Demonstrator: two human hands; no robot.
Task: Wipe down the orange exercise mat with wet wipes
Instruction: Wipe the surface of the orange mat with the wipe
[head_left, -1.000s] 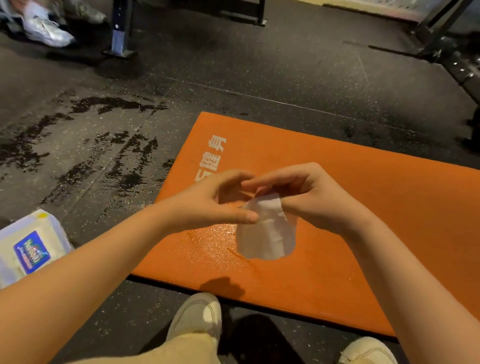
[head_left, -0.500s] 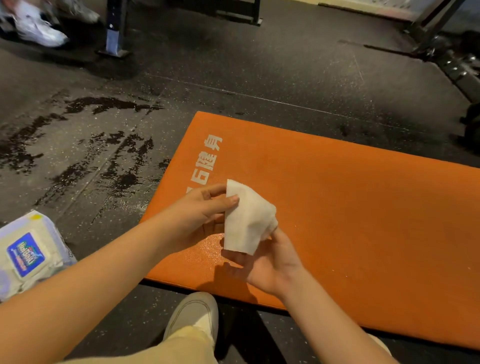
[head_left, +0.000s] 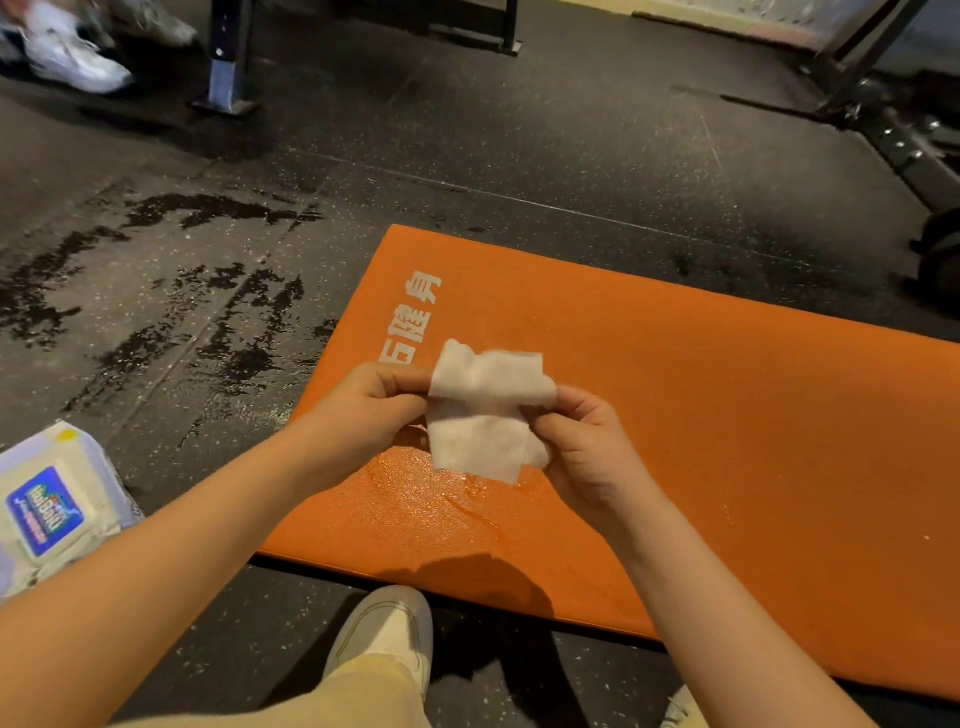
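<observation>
Most of the orange exercise mat (head_left: 727, 441) looks dry. It lies flat on the dark rubber floor (head_left: 467, 156), and only a small glistening patch (head_left: 441, 488) near its near-left end, just below the hands, shows moisture. On that evidence the wiping has barely begun, with nearly the whole surface, white lettering included, left to do. Dark wet streaks (head_left: 208, 322) mark the floor to the mat's left. A pack of wet wipes (head_left: 52, 509) sits on the floor at the left edge of view, apart from the mat. The left hand (head_left: 363, 410) and right hand (head_left: 587, 447) are raised over the mat's near end. Each pinches one side of a single white wipe (head_left: 483, 415) between curled fingers and thumb. The wipe hangs partly folded between them, apparently clear of the mat.
</observation>
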